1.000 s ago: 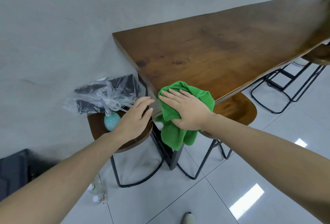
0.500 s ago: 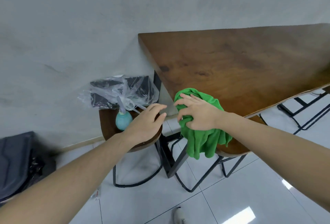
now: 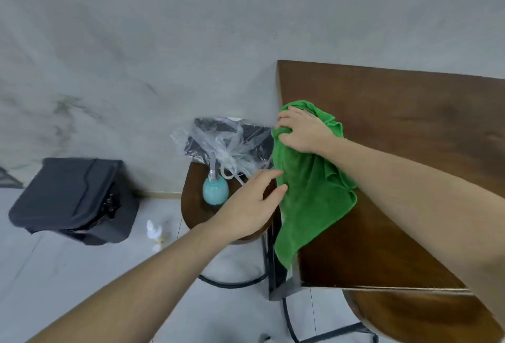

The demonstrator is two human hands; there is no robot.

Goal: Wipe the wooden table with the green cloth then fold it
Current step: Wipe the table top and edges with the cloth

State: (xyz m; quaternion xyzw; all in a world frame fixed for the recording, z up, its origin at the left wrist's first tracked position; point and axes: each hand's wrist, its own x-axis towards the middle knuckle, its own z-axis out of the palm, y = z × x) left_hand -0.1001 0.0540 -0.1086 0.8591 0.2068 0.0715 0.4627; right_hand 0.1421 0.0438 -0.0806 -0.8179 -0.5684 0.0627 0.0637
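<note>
The green cloth [image 3: 311,192] hangs over the left end of the wooden table [image 3: 410,124], part on the top and part draped down past the edge. My right hand [image 3: 303,129] grips a bunch of the cloth at the table's far left corner, fingers curled into the fabric. My left hand [image 3: 251,206] is beside the hanging part, fingers straight, fingertips touching the cloth's left edge. It holds nothing.
A round wooden stool [image 3: 196,206] left of the table carries a teal spray bottle [image 3: 216,191] and a clear plastic bag [image 3: 226,140] over something dark. A black bin [image 3: 73,200] stands on the tiled floor at left. Another stool [image 3: 415,318] sits under the table's near edge.
The view has swung left, bringing the bin into sight. My right hand has moved with the cloth to the table's far left corner and bunched it. My left hand now touches the hanging cloth.
</note>
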